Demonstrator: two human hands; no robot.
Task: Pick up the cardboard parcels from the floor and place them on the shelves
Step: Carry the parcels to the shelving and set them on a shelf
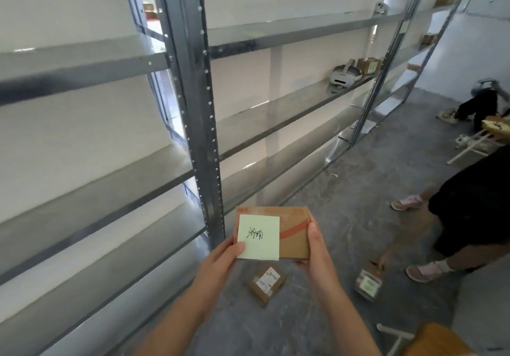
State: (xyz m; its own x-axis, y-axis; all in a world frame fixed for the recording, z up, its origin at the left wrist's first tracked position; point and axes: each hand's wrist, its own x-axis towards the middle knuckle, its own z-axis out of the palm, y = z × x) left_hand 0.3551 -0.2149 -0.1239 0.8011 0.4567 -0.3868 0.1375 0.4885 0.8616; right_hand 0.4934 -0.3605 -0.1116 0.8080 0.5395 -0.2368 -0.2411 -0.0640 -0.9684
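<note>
I hold a flat cardboard parcel [294, 234] in front of me, above the floor. A pale green sticky note with handwriting covers its left half. My left hand [220, 262] grips the parcel's lower left corner, thumb on the note. My right hand [317, 248] grips its right edge. A second small cardboard parcel [266, 284] with a white label lies on the grey floor just below. A third parcel [368, 279] is held near the floor by another person's hand at the right. Grey metal shelves [276, 115] run along the wall to the left.
A shelf upright [204, 124] stands just behind the held parcel. A white headset [343, 75] and several parcels sit on far shelves. A person in black with pink shoes [422, 271] stands at the right. White stool legs [469, 148] and an orange seat [438, 340] are nearby.
</note>
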